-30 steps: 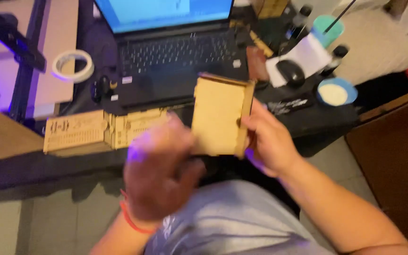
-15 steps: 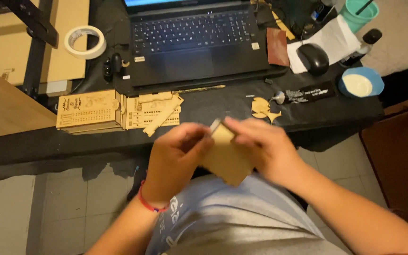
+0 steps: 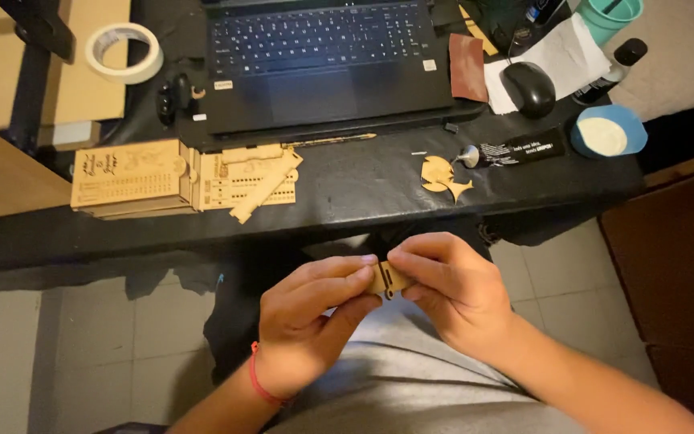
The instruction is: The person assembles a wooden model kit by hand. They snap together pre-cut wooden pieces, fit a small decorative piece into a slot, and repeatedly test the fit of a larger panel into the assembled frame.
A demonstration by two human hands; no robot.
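Both my hands meet over my lap, below the front edge of the black desk (image 3: 363, 201). My left hand (image 3: 311, 317), with a red band at the wrist, and my right hand (image 3: 447, 289) pinch a small thin tan wooden piece (image 3: 387, 279) between fingertips. Most of the piece is hidden by the fingers. On the desk lie stacked laser-cut wooden panels (image 3: 134, 177) at the left, with a loose wooden strip (image 3: 265, 186) on them, and a small wooden cut-out shape (image 3: 443, 177) near the middle.
An open laptop (image 3: 327, 56) stands at the back of the desk. A tape roll (image 3: 126, 50) lies at the left. A black mouse (image 3: 528, 87), a dark glue tube (image 3: 516, 149), a blue bowl (image 3: 608, 133), a teal cup (image 3: 608, 16) and a pencil (image 3: 331, 141) lie nearby.
A larger wooden panel was held up in front of the desk a second ago. My hands have come down to my lap and now pinch a small piece edge-on.
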